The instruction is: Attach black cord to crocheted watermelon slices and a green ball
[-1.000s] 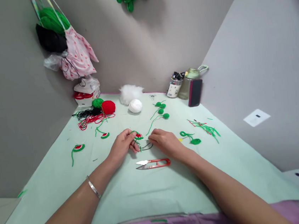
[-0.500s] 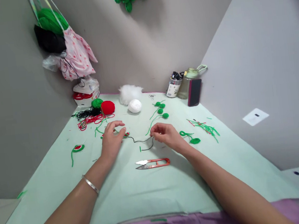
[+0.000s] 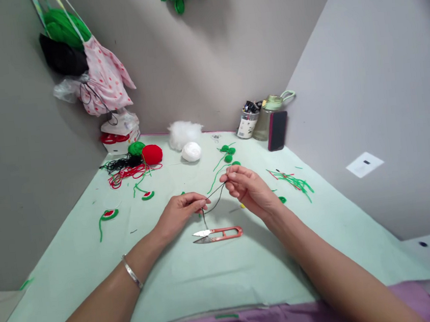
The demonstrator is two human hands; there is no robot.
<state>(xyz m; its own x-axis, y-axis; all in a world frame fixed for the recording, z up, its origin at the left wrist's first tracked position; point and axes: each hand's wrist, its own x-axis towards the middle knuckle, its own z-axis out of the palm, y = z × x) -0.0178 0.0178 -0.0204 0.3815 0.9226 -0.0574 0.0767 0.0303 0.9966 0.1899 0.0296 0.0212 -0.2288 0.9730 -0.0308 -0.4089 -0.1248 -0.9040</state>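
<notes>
My left hand hovers low over the table, thumb and fingers pinched on a black yarn. The yarn runs up to my right hand, whose fingertips pinch it a little higher. A loop sags between both hands, and one tail hangs toward the orange-handled thread snips lying in front. Behind my left hand a bit of green shows; the rest is hidden. Two small crocheted watermelon slices lie to the left. Under my right hand is a thin tool with a yellow end, partly covered.
Red yarn ball, tangled black yarn, white yarn ball and stuffing lie at the back. Green crocheted pieces and yarn scraps lie right, near a phone, bottle and pen holder.
My left hand has moved right and toward me, closing on the black yarn and uncovering a watermelon slice. My right hand has risen slightly with the yarn.
</notes>
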